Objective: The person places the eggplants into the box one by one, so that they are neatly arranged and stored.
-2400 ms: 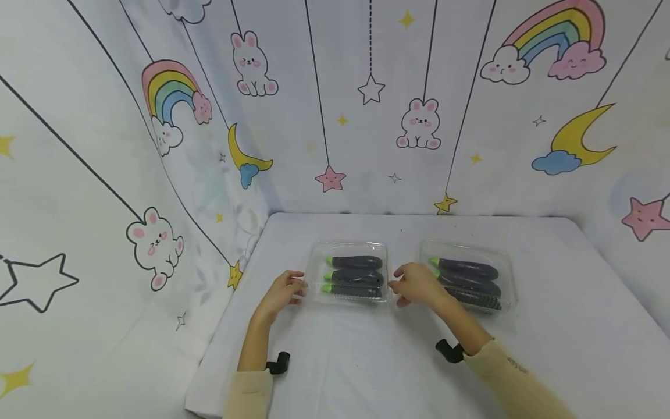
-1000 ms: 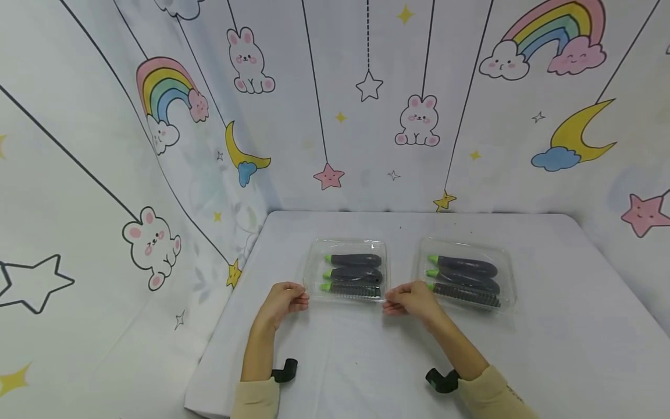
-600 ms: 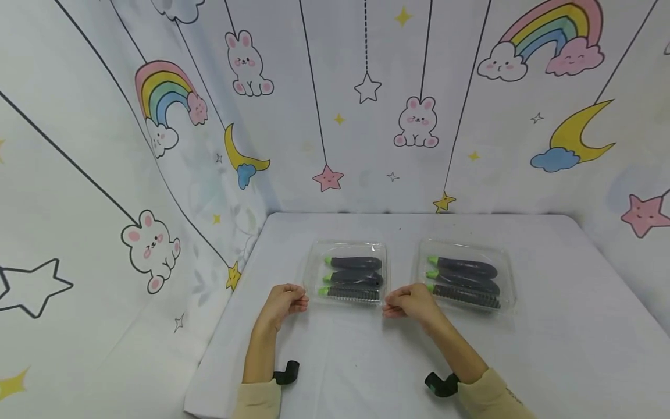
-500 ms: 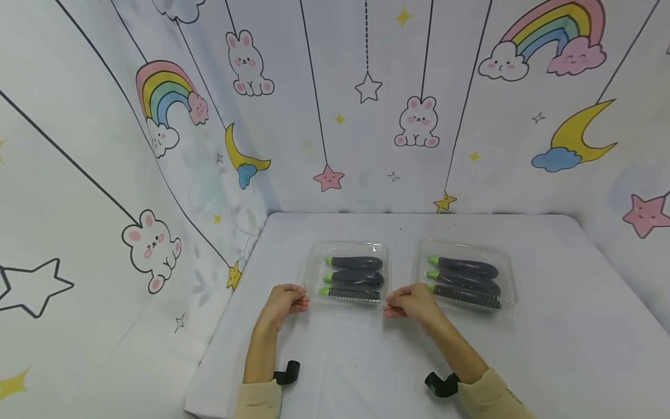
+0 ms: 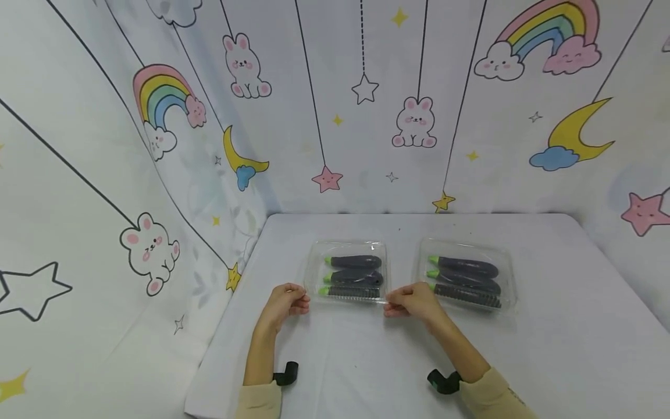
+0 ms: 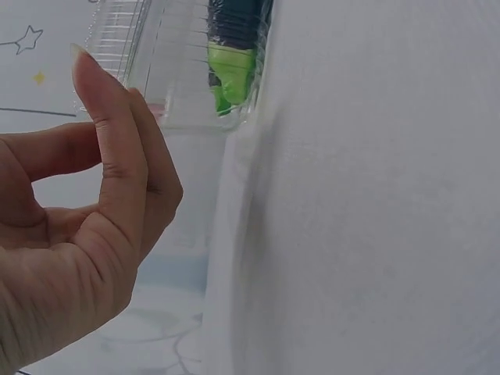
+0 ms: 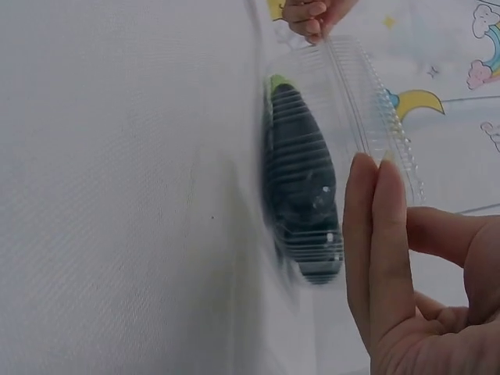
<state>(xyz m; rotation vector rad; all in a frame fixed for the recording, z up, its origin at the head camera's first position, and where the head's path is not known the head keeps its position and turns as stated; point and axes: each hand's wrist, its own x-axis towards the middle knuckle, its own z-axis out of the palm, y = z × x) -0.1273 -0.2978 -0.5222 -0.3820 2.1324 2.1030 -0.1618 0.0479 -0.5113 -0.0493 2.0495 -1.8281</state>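
Note:
A clear plastic clamshell box (image 5: 316, 269) with three dark eggplants (image 5: 357, 262) lies on the white table. The eggplants have green stem ends. My left hand (image 5: 281, 306) pinches the box's front left corner between thumb and fingers. At the front right corner, my right hand (image 5: 416, 302) pinches the rim. In the right wrist view, fingertips (image 7: 363, 164) meet the ridged rim edge, and the other hand (image 7: 316, 14) shows at the far end. The left wrist view shows the box corner (image 6: 183, 78) beyond my fingers, beside a green eggplant stem (image 6: 233, 74).
A second clear box (image 5: 505, 265) with three eggplants (image 5: 467, 267) lies just right of my right hand, slightly turned. The white tablecloth (image 5: 345, 372) spreads in front. Behind and on the left hang curtains (image 5: 293, 116) printed with rabbits, stars and rainbows.
Both hands moved from the left box's sides to its front corners and closed on the rim there. In the last half second hands and box have stayed nearly still.

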